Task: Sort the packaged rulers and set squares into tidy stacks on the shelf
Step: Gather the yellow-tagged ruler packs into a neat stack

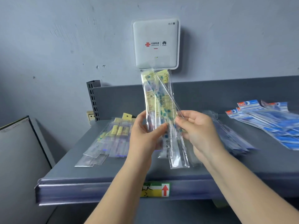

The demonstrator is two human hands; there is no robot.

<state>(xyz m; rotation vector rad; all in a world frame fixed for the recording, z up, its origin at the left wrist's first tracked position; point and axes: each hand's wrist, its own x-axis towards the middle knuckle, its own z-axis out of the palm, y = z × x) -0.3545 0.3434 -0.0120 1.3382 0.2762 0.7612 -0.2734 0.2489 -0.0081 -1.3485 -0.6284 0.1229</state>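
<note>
Both hands hold a fanned bunch of packaged rulers (pixel 159 101) upright above the grey shelf (pixel 113 173). The rulers are yellow and clear, each in a transparent sleeve. My left hand (pixel 144 133) grips the bunch from the left. My right hand (pixel 196 126) pinches its right side. A loose stack of similar yellow-labelled rulers (pixel 111 136) lies flat on the shelf to the left. A pile of clear packets (pixel 229 135) lies to the right of my right hand. Blue-and-white packets (pixel 267 118) are spread at the far right.
A white WiFi router box (pixel 155 44) hangs on the wall just behind the tops of the held rulers. A slotted metal upright (pixel 93 99) stands at the shelf's back left. A yellow-green price tag with a red arrow (pixel 156 189) marks the front edge. A grey panel (pixel 21 151) stands left.
</note>
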